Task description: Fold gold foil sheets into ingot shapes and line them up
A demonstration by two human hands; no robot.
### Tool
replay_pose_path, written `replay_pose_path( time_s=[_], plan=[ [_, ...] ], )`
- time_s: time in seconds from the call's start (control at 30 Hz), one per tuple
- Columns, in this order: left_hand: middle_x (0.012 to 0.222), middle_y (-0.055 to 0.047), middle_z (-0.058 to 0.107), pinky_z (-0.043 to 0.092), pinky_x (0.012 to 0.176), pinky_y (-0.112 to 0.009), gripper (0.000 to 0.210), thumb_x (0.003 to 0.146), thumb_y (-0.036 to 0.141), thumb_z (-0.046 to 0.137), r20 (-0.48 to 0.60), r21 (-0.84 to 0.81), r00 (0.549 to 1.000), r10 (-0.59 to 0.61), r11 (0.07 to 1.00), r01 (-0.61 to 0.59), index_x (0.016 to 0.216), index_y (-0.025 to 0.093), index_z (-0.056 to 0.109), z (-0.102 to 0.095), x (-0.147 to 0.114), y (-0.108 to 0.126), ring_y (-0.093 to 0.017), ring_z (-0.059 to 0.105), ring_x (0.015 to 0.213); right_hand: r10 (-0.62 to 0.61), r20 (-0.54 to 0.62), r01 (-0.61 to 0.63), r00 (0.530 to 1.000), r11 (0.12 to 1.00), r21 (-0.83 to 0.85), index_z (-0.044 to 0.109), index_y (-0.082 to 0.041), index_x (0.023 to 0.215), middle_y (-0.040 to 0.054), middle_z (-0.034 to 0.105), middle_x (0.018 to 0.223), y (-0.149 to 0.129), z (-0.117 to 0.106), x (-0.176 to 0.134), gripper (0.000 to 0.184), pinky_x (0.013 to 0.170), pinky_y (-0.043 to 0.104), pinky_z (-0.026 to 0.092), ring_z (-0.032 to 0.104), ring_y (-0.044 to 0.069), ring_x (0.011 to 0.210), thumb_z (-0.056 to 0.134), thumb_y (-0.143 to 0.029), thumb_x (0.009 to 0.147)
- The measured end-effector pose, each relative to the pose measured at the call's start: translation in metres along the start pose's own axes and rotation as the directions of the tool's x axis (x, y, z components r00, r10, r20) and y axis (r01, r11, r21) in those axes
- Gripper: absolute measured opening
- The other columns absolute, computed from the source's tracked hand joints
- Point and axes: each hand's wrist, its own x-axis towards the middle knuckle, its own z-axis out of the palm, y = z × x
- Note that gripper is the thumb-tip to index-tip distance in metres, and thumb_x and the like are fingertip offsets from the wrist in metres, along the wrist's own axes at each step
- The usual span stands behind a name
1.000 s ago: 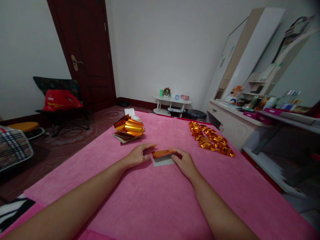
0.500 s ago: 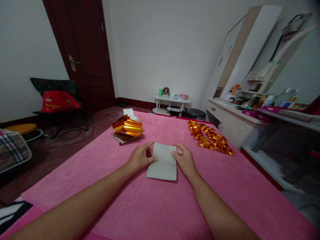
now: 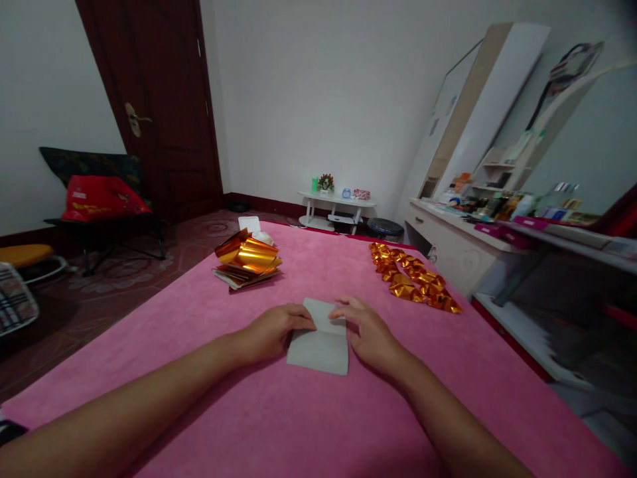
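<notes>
A pale grey sheet of paper (image 3: 318, 355) lies on the pink cloth in front of me, with a crease running across its middle. My left hand (image 3: 273, 330) is at its left edge, fingers closed on the paper near the crease. On the other side, my right hand (image 3: 371, 332) has its fingers apart, the tips touching the upper right part of the sheet. Beyond my left hand sits a stack of shiny gold foil paper (image 3: 249, 259), its upper sheets curled. Several folded gold foil pieces (image 3: 411, 275) lie in rows to the right.
The pink cloth (image 3: 223, 411) covers the surface I work on. A white item (image 3: 249, 224) lies at its far left corner. To the right stands a white dressing table (image 3: 448, 232) crowded with bottles. A chair with a red bag (image 3: 102, 198) is at the left.
Both hands and the paper have come slightly nearer to me. The paper now lies flatter and shows a crease. My right fingers have moved from its edge onto its surface.
</notes>
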Motion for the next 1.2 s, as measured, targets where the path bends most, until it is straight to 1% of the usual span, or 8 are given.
replay_pose_path(
  time_s=[0.07, 0.2, 0.37, 0.53, 0.73, 0.87, 1.03, 1.2],
  plan=[
    [0.112, -0.007, 0.062, 0.046, 0.088, -0.028, 0.049, 0.077, 0.000, 0.046, 0.063, -0.080, 0.997, 0.045, 0.996, -0.040, 0.118, 0.022, 0.060, -0.011, -0.001, 0.001, -0.017, 0.058, 0.101, -0.030, 0.119, 0.027, 0.992, 0.999, 0.022, 0.065, -0.024, 0.109, 0.0067, 0.057, 0.125, -0.005, -0.004, -0.010, 0.053, 0.100, 0.039, 0.041, 0.052, 0.021, 0.116, 0.049, 0.004, 0.067],
    [0.109, -0.007, 0.063, 0.046, 0.088, -0.028, 0.048, 0.080, 0.005, 0.048, 0.103, -0.180, 0.994, 0.037, 0.984, -0.018, 0.124, 0.021, 0.055, -0.023, -0.005, 0.003, -0.017, 0.059, 0.098, 0.001, 0.083, -0.008, 0.997, 0.996, 0.089, 0.066, -0.024, 0.111, 0.0078, 0.059, 0.123, -0.004, -0.001, -0.028, 0.043, 0.098, 0.037, 0.043, 0.055, 0.020, 0.112, 0.051, -0.003, 0.077],
    [0.107, -0.006, 0.065, 0.043, 0.089, -0.034, 0.036, 0.082, 0.012, 0.053, 0.074, -0.055, 0.995, 0.072, 0.996, -0.068, 0.115, 0.022, 0.060, -0.014, -0.015, 0.006, -0.019, 0.058, 0.097, -0.046, 0.009, 0.045, 0.999, 0.993, 0.104, 0.071, -0.024, 0.099, 0.0078, 0.062, 0.112, 0.001, 0.000, -0.039, 0.032, 0.088, 0.035, 0.047, 0.058, 0.019, 0.103, 0.051, -0.007, 0.081],
    [0.108, -0.006, 0.063, 0.040, 0.088, -0.037, 0.029, 0.080, 0.011, 0.055, 0.057, 0.026, 0.996, 0.065, 0.997, -0.067, 0.107, 0.021, 0.063, -0.008, -0.027, 0.019, -0.020, 0.055, 0.096, -0.130, 0.094, 0.121, 0.987, 0.988, 0.094, 0.068, -0.024, 0.100, 0.0064, 0.062, 0.106, -0.011, -0.007, -0.052, 0.028, 0.079, 0.034, 0.046, 0.057, 0.019, 0.095, 0.053, -0.009, 0.080],
    [0.104, -0.006, 0.059, 0.040, 0.084, -0.034, 0.018, 0.084, 0.027, 0.059, 0.088, -0.138, 0.996, -0.015, 0.990, 0.027, 0.099, 0.020, 0.066, -0.012, -0.025, 0.025, -0.018, 0.053, 0.093, -0.003, 0.118, -0.015, 0.993, 0.988, 0.155, 0.065, -0.025, 0.097, 0.0032, 0.063, 0.096, -0.031, -0.003, -0.059, 0.015, 0.074, 0.028, 0.044, 0.057, 0.016, 0.088, 0.054, -0.021, 0.088],
    [0.093, -0.004, 0.058, 0.041, 0.078, -0.027, 0.025, 0.090, 0.027, 0.051, 0.100, -0.355, 0.981, -0.164, 0.916, 0.189, 0.071, 0.016, 0.063, -0.010, -0.022, 0.021, -0.014, 0.054, 0.086, 0.195, 0.143, -0.225, 0.970, 0.944, 0.240, 0.062, -0.021, 0.083, 0.0013, 0.061, 0.085, -0.040, 0.002, -0.056, 0.019, 0.069, 0.024, 0.043, 0.057, 0.013, 0.079, 0.045, -0.022, 0.093],
    [0.080, -0.003, 0.057, 0.041, 0.066, -0.024, 0.031, 0.086, 0.030, 0.054, 0.085, -0.476, 0.938, -0.337, 0.813, 0.335, 0.060, 0.014, 0.057, -0.003, -0.017, 0.021, -0.012, 0.053, 0.076, 0.443, 0.118, -0.454, 0.888, 0.886, 0.090, 0.050, -0.018, 0.064, -0.0011, 0.053, 0.064, -0.043, 0.009, -0.051, 0.024, 0.054, 0.024, 0.035, 0.050, 0.012, 0.059, 0.050, -0.026, 0.087],
    [0.076, -0.002, 0.059, 0.042, 0.065, -0.024, 0.026, 0.076, 0.021, 0.063, 0.070, -0.464, 0.892, -0.447, 0.777, 0.426, 0.054, 0.014, 0.051, 0.000, -0.015, 0.024, -0.012, 0.054, 0.072, 0.532, 0.059, -0.530, 0.845, 0.847, -0.050, 0.048, -0.019, 0.057, -0.0017, 0.053, 0.058, -0.044, 0.014, -0.049, 0.027, 0.049, 0.024, 0.030, 0.046, 0.012, 0.052, 0.061, -0.031, 0.077]
  ],
)
